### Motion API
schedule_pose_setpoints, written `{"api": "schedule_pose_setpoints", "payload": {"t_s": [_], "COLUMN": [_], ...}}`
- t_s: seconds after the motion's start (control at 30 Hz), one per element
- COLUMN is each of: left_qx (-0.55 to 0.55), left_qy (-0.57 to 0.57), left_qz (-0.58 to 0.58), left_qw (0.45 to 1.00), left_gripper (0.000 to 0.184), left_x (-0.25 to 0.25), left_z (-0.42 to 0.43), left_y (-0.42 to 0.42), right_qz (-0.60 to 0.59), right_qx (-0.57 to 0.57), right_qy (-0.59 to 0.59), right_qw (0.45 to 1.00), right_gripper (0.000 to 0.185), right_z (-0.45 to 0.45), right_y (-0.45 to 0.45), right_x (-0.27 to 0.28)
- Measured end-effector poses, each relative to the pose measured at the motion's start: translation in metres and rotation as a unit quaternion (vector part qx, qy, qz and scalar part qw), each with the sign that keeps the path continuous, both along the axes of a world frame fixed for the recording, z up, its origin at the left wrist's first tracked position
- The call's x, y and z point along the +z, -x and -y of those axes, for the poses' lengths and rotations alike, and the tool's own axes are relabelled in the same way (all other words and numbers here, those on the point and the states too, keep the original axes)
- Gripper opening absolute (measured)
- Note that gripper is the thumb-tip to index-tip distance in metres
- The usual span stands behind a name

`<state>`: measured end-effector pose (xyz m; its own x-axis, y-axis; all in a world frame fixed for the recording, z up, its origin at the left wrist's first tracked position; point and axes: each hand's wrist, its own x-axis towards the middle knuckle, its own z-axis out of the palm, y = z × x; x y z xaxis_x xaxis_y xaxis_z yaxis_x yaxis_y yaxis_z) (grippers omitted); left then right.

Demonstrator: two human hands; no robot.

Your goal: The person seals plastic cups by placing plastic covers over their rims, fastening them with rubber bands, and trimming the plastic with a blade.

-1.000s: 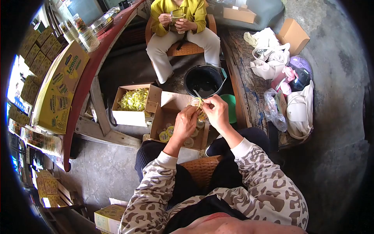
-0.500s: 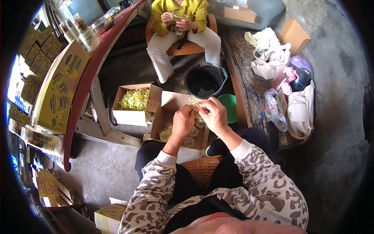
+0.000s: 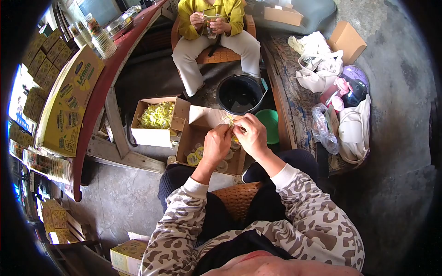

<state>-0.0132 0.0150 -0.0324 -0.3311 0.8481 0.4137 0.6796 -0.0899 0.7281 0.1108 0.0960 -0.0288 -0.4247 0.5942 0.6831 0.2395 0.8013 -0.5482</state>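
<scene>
My left hand [image 3: 218, 143] and my right hand [image 3: 251, 135] meet fingertip to fingertip above an open cardboard box [image 3: 185, 146]. Pinched between them is a small clear plastic piece with a bit of yellow [image 3: 227, 120]; the fingers cover most of it, so its exact kind cannot be made out. Below the hands, the box holds several round clear plastic pieces [image 3: 223, 166] and a yellow-printed disc [image 3: 193, 159]. Left of it stands a smaller carton [image 3: 154, 137] full of yellow-and-clear wrapped strips [image 3: 158, 115].
A black bucket [image 3: 239, 95] and a green basin [image 3: 268, 126] stand beyond the box. Opposite sits a person in a yellow top [image 3: 210, 29] holding a clear cup. A red-edged table [image 3: 102, 94] with yellow cartons lies left; bags and a helmet [image 3: 354, 86] rest on the right bench.
My hands stay together over the box, with only slight finger movement on the small plastic piece. The view has shifted a little; the seated person still holds the cup.
</scene>
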Motion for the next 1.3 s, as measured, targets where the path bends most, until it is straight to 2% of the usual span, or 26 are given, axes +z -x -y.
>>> {"api": "schedule_pose_setpoints", "payload": {"t_s": [0.6,0.9,0.97,1.3], "left_qx": [0.006,0.000,-0.002,-0.010], "left_qy": [0.016,0.015,0.012,0.022], "left_qz": [-0.031,-0.027,-0.026,-0.002], "left_qw": [0.999,1.000,1.000,1.000], "left_gripper": [0.008,0.008,0.008,0.009], "left_x": [-0.0056,-0.0034,-0.0039,-0.0036], "left_z": [0.0020,0.0023,0.0020,0.0010], "left_y": [0.0003,0.0008,0.0009,0.0001], "right_qz": [0.002,0.026,0.034,0.049], "right_qx": [0.004,-0.006,0.005,0.002], "right_qy": [0.031,0.015,-0.030,-0.032], "right_qw": [1.000,1.000,0.999,0.998], "right_gripper": [0.015,0.016,0.017,0.018], "right_z": [-0.0009,-0.0001,-0.0007,-0.0006], "right_y": [0.0022,0.0009,0.0002,0.0002], "right_x": [-0.0031,-0.0023,-0.0018,-0.0038]}}
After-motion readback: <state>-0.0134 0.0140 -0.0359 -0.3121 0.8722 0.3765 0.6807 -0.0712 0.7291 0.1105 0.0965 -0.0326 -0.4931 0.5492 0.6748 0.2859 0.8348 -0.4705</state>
